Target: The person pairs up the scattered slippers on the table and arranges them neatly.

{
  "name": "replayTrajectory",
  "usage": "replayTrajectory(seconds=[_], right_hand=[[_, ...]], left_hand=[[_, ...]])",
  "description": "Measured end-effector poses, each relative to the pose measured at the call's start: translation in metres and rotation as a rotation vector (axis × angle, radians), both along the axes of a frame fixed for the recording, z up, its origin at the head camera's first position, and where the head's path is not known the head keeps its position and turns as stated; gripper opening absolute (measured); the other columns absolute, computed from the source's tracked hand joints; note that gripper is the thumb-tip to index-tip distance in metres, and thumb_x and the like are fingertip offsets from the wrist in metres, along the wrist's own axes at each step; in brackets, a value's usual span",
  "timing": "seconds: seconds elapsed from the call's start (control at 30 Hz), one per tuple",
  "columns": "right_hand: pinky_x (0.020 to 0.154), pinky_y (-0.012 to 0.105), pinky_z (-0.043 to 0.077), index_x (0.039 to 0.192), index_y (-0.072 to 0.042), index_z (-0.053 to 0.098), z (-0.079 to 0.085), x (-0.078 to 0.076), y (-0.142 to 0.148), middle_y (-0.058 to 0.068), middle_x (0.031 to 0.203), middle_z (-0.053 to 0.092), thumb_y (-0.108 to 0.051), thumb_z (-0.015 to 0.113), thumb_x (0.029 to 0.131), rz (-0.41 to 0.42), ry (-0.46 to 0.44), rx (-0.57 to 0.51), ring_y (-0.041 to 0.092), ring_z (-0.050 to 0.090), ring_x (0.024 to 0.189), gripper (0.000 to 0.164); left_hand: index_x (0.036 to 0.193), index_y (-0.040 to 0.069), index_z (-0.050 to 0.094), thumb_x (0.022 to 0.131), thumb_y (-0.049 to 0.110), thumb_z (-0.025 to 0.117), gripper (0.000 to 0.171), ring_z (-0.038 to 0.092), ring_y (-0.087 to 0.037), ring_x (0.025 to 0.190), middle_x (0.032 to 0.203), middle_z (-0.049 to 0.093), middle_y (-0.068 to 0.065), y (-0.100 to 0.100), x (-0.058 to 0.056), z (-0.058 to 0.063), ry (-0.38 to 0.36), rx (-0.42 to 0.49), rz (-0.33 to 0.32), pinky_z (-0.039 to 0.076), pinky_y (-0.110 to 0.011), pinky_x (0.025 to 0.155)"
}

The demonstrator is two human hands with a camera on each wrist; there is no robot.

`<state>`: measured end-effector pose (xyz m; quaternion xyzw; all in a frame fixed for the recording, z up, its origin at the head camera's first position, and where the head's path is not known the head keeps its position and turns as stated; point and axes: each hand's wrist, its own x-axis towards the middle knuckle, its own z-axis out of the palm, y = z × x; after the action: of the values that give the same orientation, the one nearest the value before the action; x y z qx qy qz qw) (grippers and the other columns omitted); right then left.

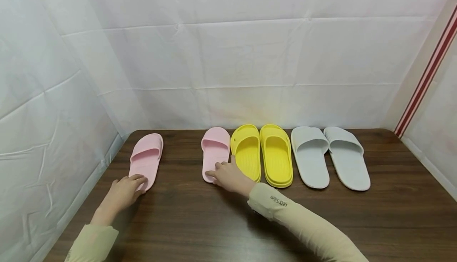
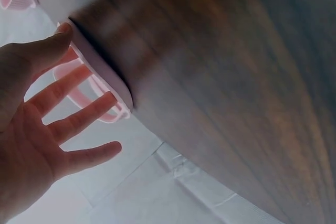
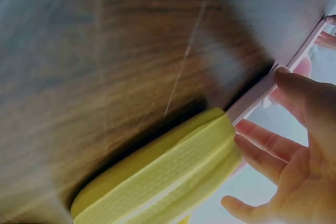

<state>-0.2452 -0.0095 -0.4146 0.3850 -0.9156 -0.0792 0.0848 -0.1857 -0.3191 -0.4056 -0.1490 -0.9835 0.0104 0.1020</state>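
Note:
A pink slipper (image 1: 145, 162) lies at the table's left, its heel toward me. My left hand (image 1: 123, 192) holds that heel; in the left wrist view the thumb (image 2: 64, 29) touches the slipper's edge while the little finger stands free. A second pink slipper (image 1: 216, 151) lies farther right, alongside a yellow slipper (image 1: 246, 157). My right hand (image 1: 230, 174) holds the second slipper's heel, thumb at its edge and fingers across it, close to the yellow one. Both pink slippers rest on the table. The slippers' undersides are hidden.
Another yellow slipper (image 1: 276, 158) lies beside the first. Farther right are two white slippers (image 1: 310, 162), their straps touching. All lie on a dark wooden table (image 1: 185, 222). White sheeting (image 1: 242, 55) hangs behind and at the left, and a red-striped band (image 1: 425, 75) runs at the right.

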Motion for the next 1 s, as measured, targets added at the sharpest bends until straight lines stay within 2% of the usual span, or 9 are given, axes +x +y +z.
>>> replayTrajectory(seconds=[0.3,0.43,0.73,1.0], right_hand=[[0.087,0.050,0.037,0.120,-0.039,0.053,0.000,-0.001,0.007,-0.003,0.093,0.060,-0.031,0.051,0.089,0.044,0.038,0.003,0.014,0.058,0.086,0.032],[0.086,0.049,0.038,0.121,-0.042,0.052,-0.001,-0.001,0.009,-0.004,0.093,0.060,-0.032,0.049,0.091,0.058,0.094,0.045,0.013,0.058,0.087,0.032],[0.091,0.053,0.036,0.121,-0.043,0.051,-0.009,-0.002,0.011,-0.004,0.090,0.058,-0.030,0.050,0.089,0.095,0.189,0.027,0.013,0.055,0.082,0.035],[0.091,0.054,0.036,0.120,-0.043,0.051,-0.005,0.000,0.012,-0.003,0.093,0.058,-0.029,0.052,0.088,0.082,0.139,0.017,0.014,0.055,0.085,0.035]], left_hand=[[0.101,0.006,0.063,0.076,0.014,0.067,0.027,0.059,-0.032,0.088,0.104,0.063,-0.010,-0.004,0.003,-0.002,0.047,-0.006,-0.029,0.042,-0.055,0.069],[0.103,0.006,0.063,0.077,0.016,0.065,0.027,0.058,-0.032,0.090,0.105,0.063,-0.010,-0.005,0.003,-0.002,0.046,-0.002,-0.036,0.040,-0.056,0.071],[0.105,0.006,0.062,0.078,0.017,0.065,0.029,0.057,-0.030,0.093,0.107,0.062,-0.009,-0.007,0.002,-0.004,0.033,0.003,-0.059,0.041,-0.056,0.072],[0.105,0.008,0.063,0.078,0.017,0.065,0.028,0.057,-0.030,0.096,0.109,0.062,-0.009,-0.004,0.000,-0.003,0.021,0.008,-0.080,0.041,-0.056,0.073]])
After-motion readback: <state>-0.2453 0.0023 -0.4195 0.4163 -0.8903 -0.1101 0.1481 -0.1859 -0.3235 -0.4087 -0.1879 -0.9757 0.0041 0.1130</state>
